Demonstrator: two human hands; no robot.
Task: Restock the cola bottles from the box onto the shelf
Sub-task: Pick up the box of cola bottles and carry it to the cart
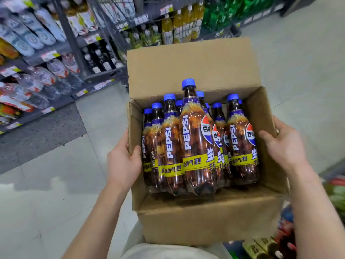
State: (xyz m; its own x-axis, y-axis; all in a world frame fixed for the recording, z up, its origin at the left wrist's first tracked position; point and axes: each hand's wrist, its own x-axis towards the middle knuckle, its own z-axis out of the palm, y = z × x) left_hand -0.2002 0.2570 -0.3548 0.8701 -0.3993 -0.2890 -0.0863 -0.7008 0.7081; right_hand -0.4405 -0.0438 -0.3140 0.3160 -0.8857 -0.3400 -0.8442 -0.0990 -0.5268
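Gripping the open cardboard box (203, 217) by its side walls — left hand (124, 161) curled over the left edge, right hand (283, 146) over the right — cola bottles (196, 143) standing between them.

- One camera sits on the person's head. It looks forward and down.
- It is close to the box (203, 219), which fills the middle, with the left hand (124, 163) and right hand (285, 148) near.
- The shelves (73, 42) are far left, and the floor (46, 193) is below.
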